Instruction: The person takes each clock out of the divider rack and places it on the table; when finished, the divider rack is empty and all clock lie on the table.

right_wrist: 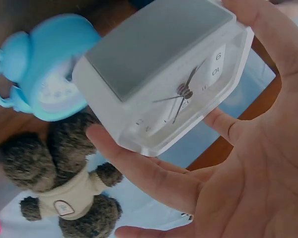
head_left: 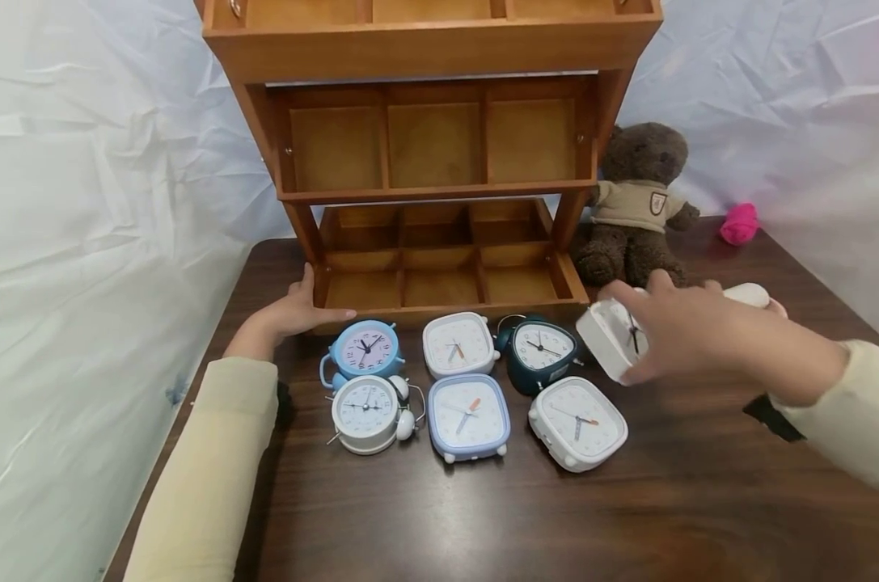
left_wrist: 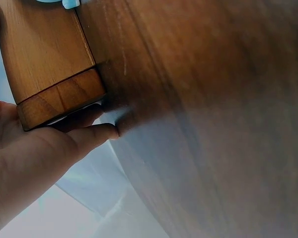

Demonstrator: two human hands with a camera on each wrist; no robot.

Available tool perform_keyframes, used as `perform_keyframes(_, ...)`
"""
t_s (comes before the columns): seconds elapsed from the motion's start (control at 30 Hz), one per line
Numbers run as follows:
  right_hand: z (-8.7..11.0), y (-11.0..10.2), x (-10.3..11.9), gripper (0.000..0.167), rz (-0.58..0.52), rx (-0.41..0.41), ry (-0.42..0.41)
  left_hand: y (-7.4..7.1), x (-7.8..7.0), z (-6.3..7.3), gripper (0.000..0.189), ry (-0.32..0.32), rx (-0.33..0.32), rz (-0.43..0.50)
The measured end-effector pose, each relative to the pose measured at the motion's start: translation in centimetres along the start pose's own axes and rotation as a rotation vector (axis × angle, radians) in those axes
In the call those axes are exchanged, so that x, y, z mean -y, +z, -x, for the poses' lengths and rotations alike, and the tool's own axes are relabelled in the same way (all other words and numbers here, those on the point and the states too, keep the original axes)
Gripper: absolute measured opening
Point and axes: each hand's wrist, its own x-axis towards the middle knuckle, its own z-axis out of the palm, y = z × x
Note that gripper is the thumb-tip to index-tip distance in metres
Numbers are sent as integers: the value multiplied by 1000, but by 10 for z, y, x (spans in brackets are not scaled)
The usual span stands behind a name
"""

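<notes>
My right hand point(head_left: 690, 331) holds a white alarm clock point(head_left: 617, 331), raised and tilted, with fingers and thumb at its edges. In the right wrist view, its grey top and dial point(right_wrist: 184, 91) show. My left hand point(head_left: 289, 311) touches the front left corner of the wooden shelf point(head_left: 454, 314), thumb along the front and straight fingers up the side. Close to that hand lie a blue clock point(head_left: 368, 349) and a white twin-bell clock point(head_left: 365, 408). Beside them are a white square clock point(head_left: 457, 343), a purple-rimmed clock point(head_left: 468, 414), a dark green clock point(head_left: 541, 349) and another white clock point(head_left: 579, 422).
A brown teddy bear point(head_left: 631, 214) sits right of the shelf, with a pink ball of yarn point(head_left: 740, 224) farther right. A light blue clock point(right_wrist: 59, 67) stands near the bear in the right wrist view. Behind my right hand shows a white rounded object point(head_left: 748, 295), partly hidden.
</notes>
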Motion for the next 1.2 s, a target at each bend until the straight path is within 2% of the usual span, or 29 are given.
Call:
perform_keyframes(0.23, 32, 30, -10, 109, 42, -28, 10, -1, 1, 2, 133, 12, 4, 8)
perform_keyframes(0.4, 42, 50, -19, 113, 12, 30, 38, -3, 2, 1, 132, 25, -8, 13)
perform_keyframes(0.53, 40, 61, -21, 116, -20, 68, 57, -4, 5, 1, 133, 35, -20, 17)
perform_keyframes(0.7, 31, 68, -23, 114, -48, 79, 67, -3, 7, 0, 132, 31, -10, 19)
perform_keyframes(1.2, 20, 82, -21, 113, -101, 116, 70, 0, 2, -1, 130, 35, -10, 2)
